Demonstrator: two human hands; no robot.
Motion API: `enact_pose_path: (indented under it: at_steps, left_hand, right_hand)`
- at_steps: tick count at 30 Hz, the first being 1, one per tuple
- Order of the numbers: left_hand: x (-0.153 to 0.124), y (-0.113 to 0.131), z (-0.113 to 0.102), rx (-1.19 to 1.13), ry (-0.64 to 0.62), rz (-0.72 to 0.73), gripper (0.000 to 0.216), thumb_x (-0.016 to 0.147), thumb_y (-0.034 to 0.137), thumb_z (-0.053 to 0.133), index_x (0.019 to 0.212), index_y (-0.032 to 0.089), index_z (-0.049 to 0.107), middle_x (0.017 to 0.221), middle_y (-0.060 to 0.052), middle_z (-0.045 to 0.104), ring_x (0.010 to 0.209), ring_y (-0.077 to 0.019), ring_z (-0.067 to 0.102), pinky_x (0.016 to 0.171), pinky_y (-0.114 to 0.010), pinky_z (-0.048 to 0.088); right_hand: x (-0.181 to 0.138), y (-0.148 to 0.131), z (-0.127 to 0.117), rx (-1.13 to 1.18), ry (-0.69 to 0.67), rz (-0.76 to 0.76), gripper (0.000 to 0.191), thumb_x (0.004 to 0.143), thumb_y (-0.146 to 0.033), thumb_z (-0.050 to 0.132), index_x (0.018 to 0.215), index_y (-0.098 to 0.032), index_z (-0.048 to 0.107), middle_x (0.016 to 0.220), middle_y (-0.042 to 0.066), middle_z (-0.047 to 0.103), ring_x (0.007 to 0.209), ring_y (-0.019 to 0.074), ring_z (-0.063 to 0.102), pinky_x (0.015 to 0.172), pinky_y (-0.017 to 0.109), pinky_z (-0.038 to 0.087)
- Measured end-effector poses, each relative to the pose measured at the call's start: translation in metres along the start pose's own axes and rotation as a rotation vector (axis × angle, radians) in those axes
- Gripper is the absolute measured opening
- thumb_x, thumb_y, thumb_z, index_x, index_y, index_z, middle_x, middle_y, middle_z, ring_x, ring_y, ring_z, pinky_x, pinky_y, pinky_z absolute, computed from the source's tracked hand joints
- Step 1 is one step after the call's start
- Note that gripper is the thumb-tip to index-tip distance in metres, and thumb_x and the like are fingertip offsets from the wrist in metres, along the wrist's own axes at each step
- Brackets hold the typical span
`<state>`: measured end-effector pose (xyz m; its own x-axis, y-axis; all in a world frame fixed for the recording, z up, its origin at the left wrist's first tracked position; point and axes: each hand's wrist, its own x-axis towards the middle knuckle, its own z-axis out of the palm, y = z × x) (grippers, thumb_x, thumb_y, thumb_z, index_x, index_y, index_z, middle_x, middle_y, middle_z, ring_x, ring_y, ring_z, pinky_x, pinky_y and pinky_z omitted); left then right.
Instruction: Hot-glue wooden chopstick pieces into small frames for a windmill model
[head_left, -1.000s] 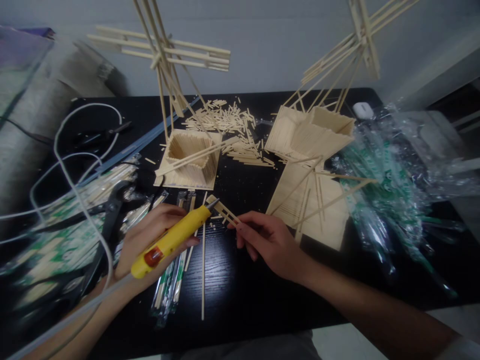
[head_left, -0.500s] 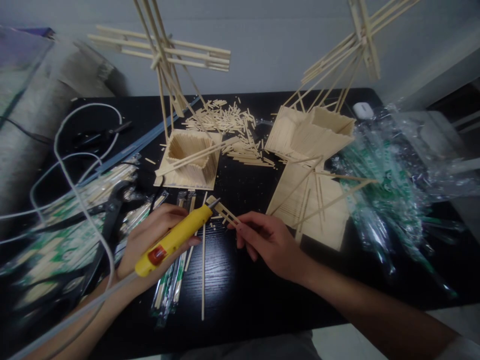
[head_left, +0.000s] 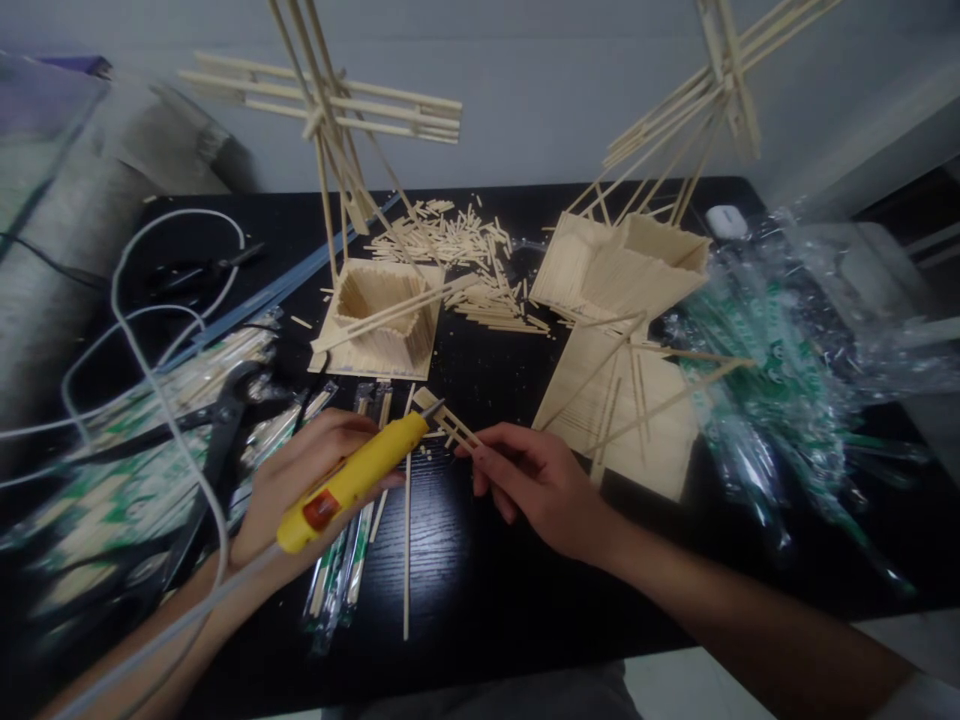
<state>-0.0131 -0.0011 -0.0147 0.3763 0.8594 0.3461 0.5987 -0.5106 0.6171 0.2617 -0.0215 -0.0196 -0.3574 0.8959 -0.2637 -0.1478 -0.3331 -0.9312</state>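
Black table [head_left: 480,600] carries all items. Behind the hands stands a wooden stick box [head_left: 379,315]; further right of it lies a flat stick panel [head_left: 637,410]. In front of the box, the left hand [head_left: 300,480] is closed around a yellow glue gun [head_left: 352,480], nozzle touching a small stick piece [head_left: 444,415]. The right hand [head_left: 536,485] pinches that piece between fingertips.
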Motion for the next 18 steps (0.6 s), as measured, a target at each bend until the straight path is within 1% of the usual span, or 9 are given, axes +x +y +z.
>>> enact_pose_path:
  at_steps: [2, 5, 7, 10, 12, 15, 18]
  left_hand:
    - [0.000, -0.001, -0.003, 0.032, 0.014, -0.018, 0.025, 0.100, 0.051, 0.079, 0.108, 0.027, 0.077, 0.106, -0.002, 0.079, 0.090, -0.0189, 0.077, 0.082, -0.030, 0.062]
    - [0.001, 0.000, -0.006, 0.034, 0.051, -0.011, 0.023, 0.097, 0.047, 0.083, 0.102, 0.025, 0.077, 0.104, -0.001, 0.081, 0.090, -0.0187, 0.078, 0.083, -0.030, 0.062]
    - [0.001, -0.001, -0.008, 0.042, 0.097, -0.039, 0.027, 0.098, 0.051, 0.081, 0.097, 0.024, 0.078, 0.102, -0.001, 0.081, 0.089, -0.0193, 0.079, 0.083, -0.030, 0.061]
    - [-0.001, -0.004, -0.009, 0.018, 0.176, -0.170, 0.032, 0.097, 0.057, 0.079, 0.093, 0.025, 0.080, 0.100, 0.000, 0.081, 0.091, -0.0203, 0.078, 0.086, -0.032, 0.059]
    - [-0.005, -0.006, -0.010, -0.090, 0.198, -0.293, 0.031, 0.095, 0.057, 0.081, 0.098, 0.025, 0.081, 0.101, 0.000, 0.081, 0.092, -0.0199, 0.077, 0.088, -0.031, 0.057]
    - [-0.008, -0.008, -0.010, -0.279, 0.166, -0.435, 0.038, 0.093, 0.060, 0.082, 0.106, 0.024, 0.080, 0.095, 0.000, 0.080, 0.084, -0.0188, 0.075, 0.082, -0.030, 0.058]
    - [-0.010, -0.012, -0.010, -0.335, 0.124, -0.489, 0.045, 0.093, 0.066, 0.080, 0.102, 0.022, 0.080, 0.083, -0.001, 0.076, 0.073, -0.0181, 0.071, 0.071, -0.030, 0.057]
  right_hand:
    - [0.000, 0.000, 0.000, -0.003, 0.004, 0.003, 0.028, 0.107, -0.041, 0.069, 0.108, -0.014, 0.076, 0.076, -0.002, 0.067, 0.050, 0.0059, 0.051, 0.047, 0.019, 0.038]
    - [0.000, 0.001, 0.000, 0.000, 0.006, 0.003, 0.029, 0.107, -0.042, 0.069, 0.108, -0.014, 0.075, 0.076, -0.001, 0.067, 0.050, 0.0060, 0.052, 0.047, 0.020, 0.038]
    - [0.000, 0.001, 0.000, 0.011, 0.001, -0.001, 0.029, 0.107, -0.042, 0.069, 0.108, -0.014, 0.075, 0.076, -0.001, 0.067, 0.050, 0.0059, 0.052, 0.047, 0.019, 0.039]
    - [0.000, 0.002, 0.000, 0.021, 0.004, 0.015, 0.027, 0.104, -0.041, 0.073, 0.108, -0.014, 0.075, 0.076, -0.002, 0.067, 0.050, 0.0056, 0.051, 0.046, 0.019, 0.039]
    - [0.000, 0.002, 0.000, 0.019, 0.008, 0.034, 0.025, 0.101, -0.039, 0.077, 0.108, -0.015, 0.075, 0.075, -0.003, 0.066, 0.049, 0.0053, 0.050, 0.045, 0.018, 0.039]
    - [-0.001, 0.003, 0.000, 0.018, 0.006, 0.046, 0.023, 0.099, -0.036, 0.079, 0.109, -0.015, 0.076, 0.074, -0.004, 0.065, 0.048, 0.0051, 0.049, 0.043, 0.017, 0.038]
    - [-0.001, 0.004, 0.000, 0.025, -0.006, 0.053, 0.026, 0.102, -0.039, 0.075, 0.114, -0.015, 0.076, 0.074, -0.004, 0.064, 0.046, 0.0053, 0.050, 0.041, 0.018, 0.037]
